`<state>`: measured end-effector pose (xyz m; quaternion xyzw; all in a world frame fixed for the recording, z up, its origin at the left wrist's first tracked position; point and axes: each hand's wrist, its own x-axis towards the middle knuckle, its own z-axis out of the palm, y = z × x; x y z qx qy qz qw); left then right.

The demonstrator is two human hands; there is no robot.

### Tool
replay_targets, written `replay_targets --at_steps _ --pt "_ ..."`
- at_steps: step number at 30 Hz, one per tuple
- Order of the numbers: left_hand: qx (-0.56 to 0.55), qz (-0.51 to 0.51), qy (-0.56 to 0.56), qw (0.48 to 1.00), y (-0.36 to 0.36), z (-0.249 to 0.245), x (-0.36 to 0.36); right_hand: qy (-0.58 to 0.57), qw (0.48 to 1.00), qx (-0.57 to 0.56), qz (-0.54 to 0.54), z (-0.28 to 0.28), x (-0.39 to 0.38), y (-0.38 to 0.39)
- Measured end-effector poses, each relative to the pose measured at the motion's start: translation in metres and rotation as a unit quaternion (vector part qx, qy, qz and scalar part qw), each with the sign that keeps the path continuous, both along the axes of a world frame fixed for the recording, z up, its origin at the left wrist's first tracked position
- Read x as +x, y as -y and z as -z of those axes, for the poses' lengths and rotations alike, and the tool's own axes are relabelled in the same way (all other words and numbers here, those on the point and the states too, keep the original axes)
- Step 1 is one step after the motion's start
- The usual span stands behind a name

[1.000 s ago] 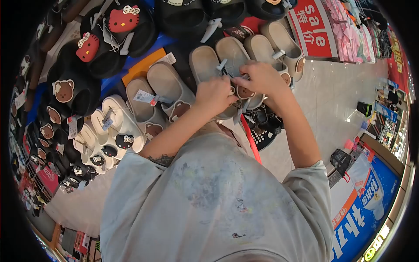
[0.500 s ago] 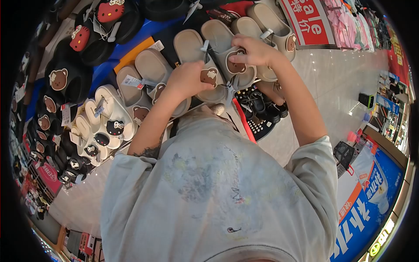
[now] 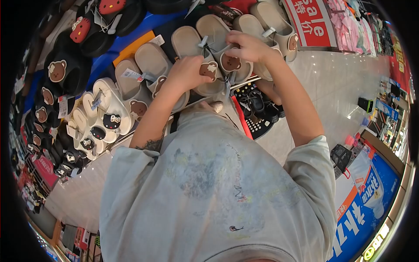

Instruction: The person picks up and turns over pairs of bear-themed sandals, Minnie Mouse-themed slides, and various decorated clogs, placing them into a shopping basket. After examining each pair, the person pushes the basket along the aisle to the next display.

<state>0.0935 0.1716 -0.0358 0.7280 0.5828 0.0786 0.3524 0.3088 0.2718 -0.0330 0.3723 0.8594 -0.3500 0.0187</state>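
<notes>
Two beige slide slippers with brown bear charms on their straps lie side by side, heels pointing away from me. My left hand (image 3: 188, 73) is closed on the left slipper (image 3: 187, 40), thumb beside its bear charm. My right hand (image 3: 248, 47) is closed on the right slipper (image 3: 212, 30), with the thumb side by its bear charm and the fingers bent over the edge. A dark tie with a pale tag end (image 3: 203, 42) lies between the two. Both slippers rest in the display row, and my fingertips are partly hidden.
More beige slippers (image 3: 152, 59) flank the pair. White slippers (image 3: 106, 94) and black slippers (image 3: 56, 72) with charms stand left. A red sale sign (image 3: 310, 24) is at the upper right. Black shoes (image 3: 257, 102) sit below the shelf edge, above a tiled floor (image 3: 334, 87).
Both hands and the pair shift slightly up and left in view. The right slipper's bear charm sits a little closer to the left one. My grip looks much the same.
</notes>
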Motion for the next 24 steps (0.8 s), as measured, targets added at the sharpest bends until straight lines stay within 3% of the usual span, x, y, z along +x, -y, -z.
replay_targets --at_steps 7,9,13,19,22,24 --pt "0.011 0.002 0.039 0.999 -0.004 -0.008 0.004 -0.092 0.995 0.018 0.028 0.019 0.015 0.011" --pt "0.019 0.000 0.049 0.999 -0.007 -0.006 0.005 -0.081 0.994 0.072 0.020 0.011 0.018 0.020" --pt "0.040 0.018 0.065 0.997 -0.011 0.002 0.000 -0.039 0.997 0.047 0.053 0.019 0.022 0.021" --pt "0.006 0.021 -0.008 1.000 -0.011 -0.003 -0.001 -0.011 0.997 0.043 0.056 0.015 0.018 0.025" --pt "0.011 0.024 -0.026 0.999 -0.004 -0.002 0.000 -0.006 0.987 0.129 0.092 0.003 0.013 0.037" --pt "0.121 0.019 -0.047 0.991 0.003 0.001 0.002 -0.001 0.990 0.107 0.091 -0.013 0.016 0.041"
